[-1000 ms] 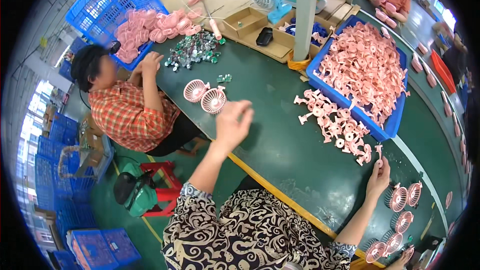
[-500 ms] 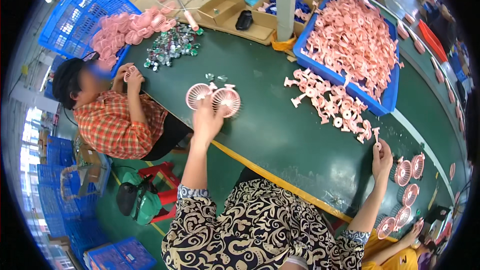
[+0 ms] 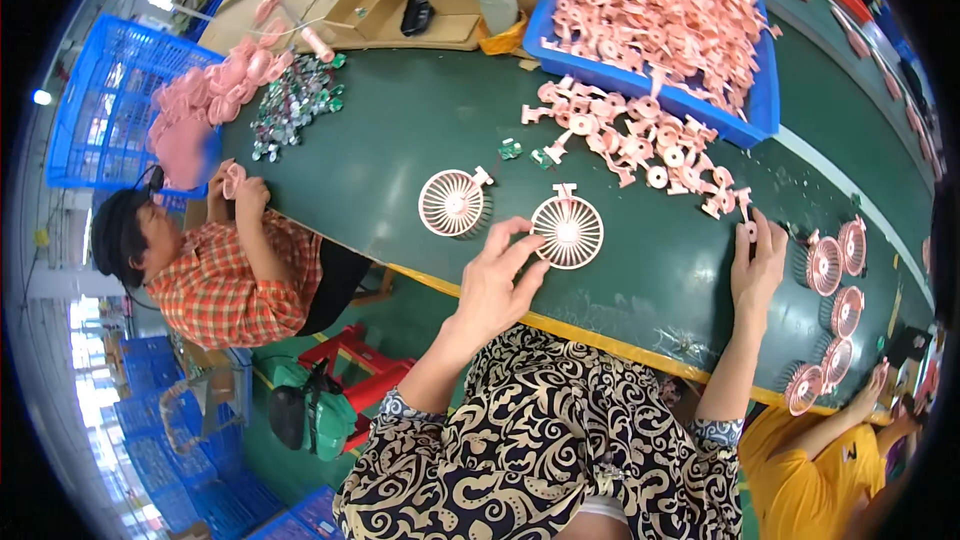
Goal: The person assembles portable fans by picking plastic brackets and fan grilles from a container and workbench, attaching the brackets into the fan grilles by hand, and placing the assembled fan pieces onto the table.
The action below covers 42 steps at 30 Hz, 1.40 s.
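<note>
My left hand (image 3: 503, 280) has its fingers and thumb at the left edge of a round pink fan grille (image 3: 567, 231), which lies on the green table with its short stem away from me. A second pink fan grille (image 3: 452, 203) lies to the left, untouched. Just beyond them are two small green circuit boards (image 3: 510, 149). At the right, my right hand (image 3: 760, 265) pinches a small pink stem-shaped part with a round end (image 3: 744, 208). That part is beside the near end of a loose heap of similar pink parts (image 3: 640, 140).
A blue crate (image 3: 765, 105) full of pink parts stands at the far right. Several pink fan grilles (image 3: 824, 266) sit right of my right hand. At left, a co-worker in a checked shirt (image 3: 230, 275) handles a pink piece near a pile of circuit boards (image 3: 295, 105). Another person's yellow sleeve (image 3: 815, 460) shows lower right.
Both grilles were together by my left hand; now they lie apart, one left behind and the other farther right with my hand. My right hand still pinches the pink part. The view has shifted.
</note>
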Tool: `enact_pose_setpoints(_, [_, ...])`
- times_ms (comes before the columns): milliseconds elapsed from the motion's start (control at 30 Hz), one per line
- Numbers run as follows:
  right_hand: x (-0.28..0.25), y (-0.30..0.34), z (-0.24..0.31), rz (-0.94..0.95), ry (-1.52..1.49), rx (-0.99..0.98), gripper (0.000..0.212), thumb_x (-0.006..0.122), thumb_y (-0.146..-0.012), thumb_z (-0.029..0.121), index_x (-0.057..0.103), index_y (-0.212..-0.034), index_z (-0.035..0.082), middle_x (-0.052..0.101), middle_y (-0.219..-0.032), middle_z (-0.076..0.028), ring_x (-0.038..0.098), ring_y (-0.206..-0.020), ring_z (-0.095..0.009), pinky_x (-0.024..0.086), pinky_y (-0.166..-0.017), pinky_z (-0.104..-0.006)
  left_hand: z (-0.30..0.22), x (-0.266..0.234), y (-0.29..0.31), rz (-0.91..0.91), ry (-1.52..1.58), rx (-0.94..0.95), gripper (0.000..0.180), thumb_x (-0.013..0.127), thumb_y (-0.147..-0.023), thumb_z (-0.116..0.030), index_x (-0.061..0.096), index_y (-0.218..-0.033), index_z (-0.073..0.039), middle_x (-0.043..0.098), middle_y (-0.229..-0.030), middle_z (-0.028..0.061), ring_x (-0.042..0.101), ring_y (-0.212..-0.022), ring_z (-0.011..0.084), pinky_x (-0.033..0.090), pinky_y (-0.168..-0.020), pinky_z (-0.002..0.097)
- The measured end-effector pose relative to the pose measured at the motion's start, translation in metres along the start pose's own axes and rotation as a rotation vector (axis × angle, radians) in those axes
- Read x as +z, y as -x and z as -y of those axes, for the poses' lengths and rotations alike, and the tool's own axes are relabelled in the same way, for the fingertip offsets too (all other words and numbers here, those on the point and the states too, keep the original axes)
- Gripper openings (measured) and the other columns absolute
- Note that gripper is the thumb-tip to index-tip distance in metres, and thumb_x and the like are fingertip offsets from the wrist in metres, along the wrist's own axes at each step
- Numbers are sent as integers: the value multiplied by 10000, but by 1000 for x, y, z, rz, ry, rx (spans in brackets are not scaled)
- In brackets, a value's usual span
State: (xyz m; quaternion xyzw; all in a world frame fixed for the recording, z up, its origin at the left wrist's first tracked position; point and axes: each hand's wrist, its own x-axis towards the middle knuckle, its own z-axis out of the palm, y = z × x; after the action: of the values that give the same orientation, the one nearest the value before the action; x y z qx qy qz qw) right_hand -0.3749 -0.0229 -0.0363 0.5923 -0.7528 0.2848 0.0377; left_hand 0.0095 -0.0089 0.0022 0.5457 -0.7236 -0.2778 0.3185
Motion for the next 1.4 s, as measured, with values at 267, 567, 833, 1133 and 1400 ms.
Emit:
enact_pose_setpoints(267, [-1, 0, -1, -43, -13, 13, 305, 691, -991, 217, 705, -1261, 75, 648, -1176, -171, 660, -1048, -346, 538, -909, -420, -44, 43, -4, 343, 159, 171, 322, 746, -935, -143, 687, -1239, -58, 700, -1126, 114, 710, -824, 248, 578, -719, 366])
enact_pose_setpoints(567, [1, 4, -5, -94, -133, 86, 290, 704, -962, 155, 705, -1238, 67, 649, -1172, -157, 687, -984, -340, 556, -850, -415, -51, 46, -42, 188, 68, 234, 499, 555, -883, 83, 617, -1352, -72, 608, -1365, 174, 710, -967, 325, 575, -789, 375])
enact_pose_setpoints(833, [4, 4, -8, -152, -198, 88, 288, 696, -968, 129, 701, -1248, 60, 633, -1217, -156, 696, -983, -324, 563, -853, -408, -36, 60, -62, 235, -315, 164, 352, 628, -929, -82, 623, -1276, -26, 666, -1169, 187, 650, -1010, 409, 539, -837, 503])
enact_pose_setpoints(1133, [3, 4, -12, -99, -149, 96, 286, 710, -966, 124, 707, -1247, 65, 624, -1132, -150, 693, -920, -308, 560, -821, -405, -42, 51, -55, 174, -360, 226, 173, 685, -919, -129, 729, -1045, -18, 699, -889, 138, 623, -877, 360, 509, -761, 475])
enact_pose_setpoints(1400, [-12, -3, -10, -23, -114, 104, 299, 744, -933, 132, 715, -1217, 44, 643, -1004, -149, 689, -836, -310, 552, -777, -411, -34, 51, -50, 289, -77, 204, 135, 705, -942, -118, 750, -1024, -21, 701, -819, 133, 639, -763, 321, 507, -710, 423])
